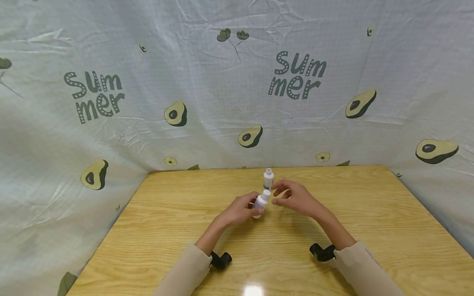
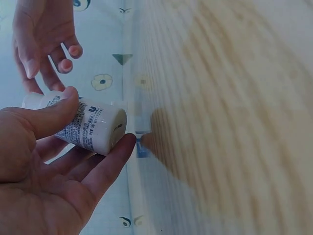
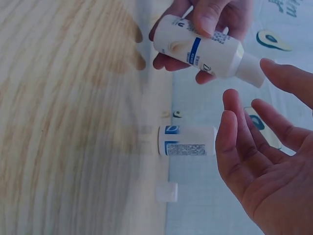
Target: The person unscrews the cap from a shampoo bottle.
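My left hand [image 1: 238,211] grips a small white bottle [image 3: 203,46] around its body, thumb on one side and fingers on the other. The bottle is tilted, with a white cap [image 3: 250,70] on its upper end. Printed text and a blue band mark its label, and in the left wrist view its base [image 2: 117,128] points toward the tabletop. Just right of that cap is my right hand [image 1: 299,200], fingers apart and loosely bent around nothing. A second white bottle [image 1: 268,180] stands upright behind both hands, its neck bare.
A loose white cap [image 3: 168,192] sits on the wooden table [image 1: 177,218] near the standing bottle, in the right wrist view. Behind the table's back edge hangs a pale cloth [image 1: 207,90] printed with avocados and lettering. Both wrists carry black camera mounts [image 1: 221,260].
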The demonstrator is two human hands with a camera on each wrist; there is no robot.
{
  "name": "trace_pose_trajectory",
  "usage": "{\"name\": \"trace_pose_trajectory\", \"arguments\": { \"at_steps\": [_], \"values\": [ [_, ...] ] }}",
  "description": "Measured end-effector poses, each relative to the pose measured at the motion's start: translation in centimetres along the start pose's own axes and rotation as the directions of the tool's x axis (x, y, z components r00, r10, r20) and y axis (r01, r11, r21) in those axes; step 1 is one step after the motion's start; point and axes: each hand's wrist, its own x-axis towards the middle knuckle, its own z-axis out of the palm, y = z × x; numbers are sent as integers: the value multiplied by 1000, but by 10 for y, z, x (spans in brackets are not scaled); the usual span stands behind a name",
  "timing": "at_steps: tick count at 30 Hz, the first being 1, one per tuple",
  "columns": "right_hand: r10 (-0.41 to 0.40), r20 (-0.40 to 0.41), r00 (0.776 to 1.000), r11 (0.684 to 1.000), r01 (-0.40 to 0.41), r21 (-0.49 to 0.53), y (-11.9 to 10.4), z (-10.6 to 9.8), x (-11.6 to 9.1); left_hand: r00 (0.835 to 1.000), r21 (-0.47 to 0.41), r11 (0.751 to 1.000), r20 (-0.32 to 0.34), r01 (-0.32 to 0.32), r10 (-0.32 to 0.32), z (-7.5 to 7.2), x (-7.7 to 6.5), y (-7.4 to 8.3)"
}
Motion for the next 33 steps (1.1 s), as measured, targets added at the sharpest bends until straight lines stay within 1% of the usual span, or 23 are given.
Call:
{"name": "trace_pose_trajectory", "arguments": {
  "at_steps": [5,10,15,23,33],
  "values": [
    [0,25,1000,1000,0,14,0,4,-1,1000,40,999,7,-12,12,1,-1,1],
    [0,23,1000,1000,0,21,0,9,0,1000,65,998,1,1,-1,1,-4,2],
    [1,22,1000,1000,-1,23,1,15,0,1000,70,997,-7,19,-18,2,-6,1],
    [18,8,1000,999,-18,41,1,21,-1,999,83,996,-25,27,-25,3,-7,-1],
    [15,-13,1000,1000,-15,5,2,24,0,999,80,996,-24,44,-42,5,-6,-1]
  ]
}}
